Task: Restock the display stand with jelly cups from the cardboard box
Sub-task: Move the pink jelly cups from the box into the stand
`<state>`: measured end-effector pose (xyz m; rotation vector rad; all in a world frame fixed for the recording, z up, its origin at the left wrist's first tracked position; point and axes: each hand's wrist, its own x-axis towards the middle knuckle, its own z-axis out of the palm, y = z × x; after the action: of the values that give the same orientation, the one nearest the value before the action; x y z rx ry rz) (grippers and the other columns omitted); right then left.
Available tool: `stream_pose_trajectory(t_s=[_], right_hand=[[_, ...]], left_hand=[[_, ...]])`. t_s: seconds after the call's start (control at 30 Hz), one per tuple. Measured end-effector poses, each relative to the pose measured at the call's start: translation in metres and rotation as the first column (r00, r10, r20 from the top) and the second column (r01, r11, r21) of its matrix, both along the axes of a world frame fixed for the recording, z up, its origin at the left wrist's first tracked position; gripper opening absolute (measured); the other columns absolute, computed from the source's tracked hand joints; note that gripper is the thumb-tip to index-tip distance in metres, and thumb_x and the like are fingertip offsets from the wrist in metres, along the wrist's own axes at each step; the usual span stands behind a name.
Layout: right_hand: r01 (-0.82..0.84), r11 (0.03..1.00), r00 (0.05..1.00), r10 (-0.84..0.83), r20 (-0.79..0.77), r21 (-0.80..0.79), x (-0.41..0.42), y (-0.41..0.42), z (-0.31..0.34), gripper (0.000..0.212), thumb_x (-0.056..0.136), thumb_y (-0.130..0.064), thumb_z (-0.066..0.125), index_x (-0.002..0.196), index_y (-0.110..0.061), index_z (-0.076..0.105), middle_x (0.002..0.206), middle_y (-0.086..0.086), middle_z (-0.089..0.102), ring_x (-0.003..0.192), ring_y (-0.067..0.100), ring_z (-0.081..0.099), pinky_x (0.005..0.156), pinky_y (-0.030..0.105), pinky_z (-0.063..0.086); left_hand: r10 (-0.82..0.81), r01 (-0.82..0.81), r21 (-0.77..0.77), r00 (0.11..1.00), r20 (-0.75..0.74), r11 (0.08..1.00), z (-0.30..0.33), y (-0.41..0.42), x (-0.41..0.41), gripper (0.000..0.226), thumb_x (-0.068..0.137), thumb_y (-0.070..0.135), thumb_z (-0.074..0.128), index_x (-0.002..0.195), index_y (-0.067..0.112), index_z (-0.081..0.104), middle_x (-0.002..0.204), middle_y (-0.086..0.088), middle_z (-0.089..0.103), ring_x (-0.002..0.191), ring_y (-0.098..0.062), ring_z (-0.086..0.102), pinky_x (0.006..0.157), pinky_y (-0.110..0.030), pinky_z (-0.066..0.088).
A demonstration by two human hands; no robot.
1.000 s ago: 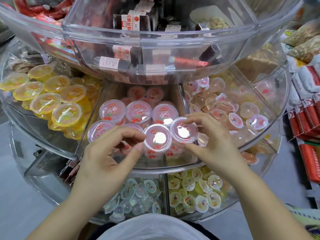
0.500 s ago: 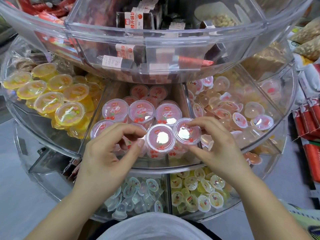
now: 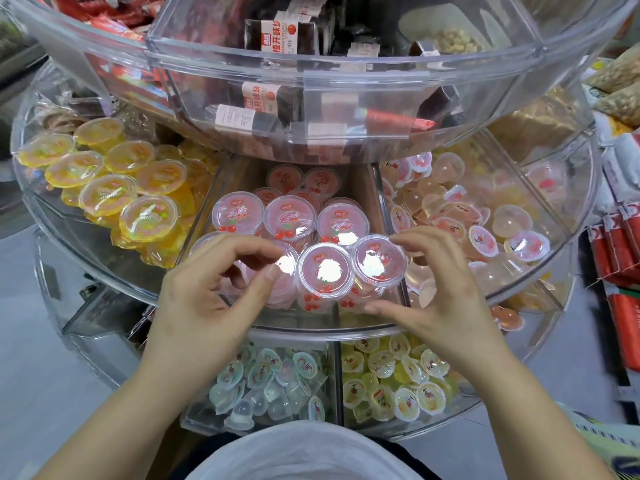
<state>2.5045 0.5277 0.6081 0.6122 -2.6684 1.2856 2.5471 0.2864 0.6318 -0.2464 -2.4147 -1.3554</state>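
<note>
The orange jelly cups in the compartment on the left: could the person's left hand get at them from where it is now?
Probably yes. The left hand is over the pink cups, and the orange jelly cups lie in the next compartment, open on top. Only a low clear divider stands between, and the upper tier overhangs farther back.

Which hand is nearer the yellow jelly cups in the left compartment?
Left. The left hand is in the pink-cup compartment right beside the yellow jelly cups; the right hand is farther off, at that compartment's right side.

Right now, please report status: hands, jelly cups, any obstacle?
Left hand pinching front-left pink cup. Right hand curled around front-right pink cup. Middle compartment nearly full. Nothing blocking.
</note>
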Motion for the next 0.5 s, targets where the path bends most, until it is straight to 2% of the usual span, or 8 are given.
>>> stream_pose_trajectory(t_s=[0.1,0.2,0.23,0.3,0.37,0.5], right_hand=[[0.022,0.999,0.999,-0.024,-0.045,-0.039,0.007,0.001,0.011,0.06,0.066,-0.054,0.074,0.116,-0.037,0.048,0.122,-0.011,0.046,0.118,-0.002,0.041,0.101,0.017,0.035],[0.014,0.989,0.987,-0.037,-0.158,-0.145,0.016,-0.007,0.024,0.027,0.079,-0.036,0.066,0.104,-0.028,0.059,0.106,-0.009,0.057,0.103,0.0,0.052,0.088,0.015,0.041],[-0.023,0.978,0.99,-0.007,-0.141,-0.209,0.019,-0.012,0.029,0.019,0.081,-0.032,0.064,0.099,-0.029,0.061,0.099,-0.012,0.061,0.094,0.002,0.056,0.083,0.015,0.044],[-0.127,0.938,0.992,0.126,-0.025,-0.321,0.027,-0.029,0.036,0.015,0.081,-0.029,0.063,0.094,-0.035,0.063,0.09,-0.016,0.065,0.082,0.006,0.061,0.074,0.014,0.047],[-0.25,0.887,0.95,0.302,0.079,-0.388,0.035,-0.051,0.038,0.016,0.079,-0.028,0.063,0.093,-0.037,0.064,0.087,-0.014,0.067,0.078,0.006,0.062,0.071,0.012,0.047],[-0.472,0.762,0.749,0.612,0.254,-0.443,0.055,-0.107,0.021,0.017,0.08,-0.027,0.064,0.093,-0.036,0.065,0.084,-0.011,0.068,0.076,0.003,0.062,0.069,0.011,0.046]], left_hand=[[0.06,-0.06,0.035,0.998,0.006,0.998,0.002,-0.006,0.005,0.017,0.084,0.028,0.058,0.095,0.04,0.062,0.094,0.017,0.064,0.083,-0.008,0.06,0.07,-0.015,0.046],[0.157,-0.159,0.106,0.987,0.031,0.981,0.002,-0.014,0.018,0.016,0.083,0.028,0.061,0.095,0.038,0.064,0.093,0.016,0.067,0.083,-0.006,0.062,0.073,-0.014,0.048],[0.2,-0.205,0.144,0.979,0.049,0.968,0.002,-0.018,0.025,0.016,0.082,0.028,0.062,0.094,0.038,0.065,0.093,0.014,0.068,0.083,-0.005,0.062,0.074,-0.013,0.049],[0.3,-0.314,0.24,0.949,0.091,0.919,-0.001,-0.025,0.043,0.016,0.081,0.026,0.065,0.091,0.039,0.066,0.09,0.014,0.07,0.082,-0.002,0.064,0.074,-0.01,0.049],[0.415,-0.432,0.308,0.902,0.123,0.848,-0.006,-0.033,0.068,0.018,0.08,0.026,0.066,0.088,0.042,0.067,0.086,0.015,0.07,0.08,0.001,0.063,0.074,-0.007,0.047],[0.632,-0.669,0.34,0.74,0.229,0.661,-0.027,-0.047,0.143,0.021,0.08,0.027,0.069,0.086,0.047,0.066,0.085,0.014,0.069,0.079,0.0,0.063,0.073,-0.009,0.048]])
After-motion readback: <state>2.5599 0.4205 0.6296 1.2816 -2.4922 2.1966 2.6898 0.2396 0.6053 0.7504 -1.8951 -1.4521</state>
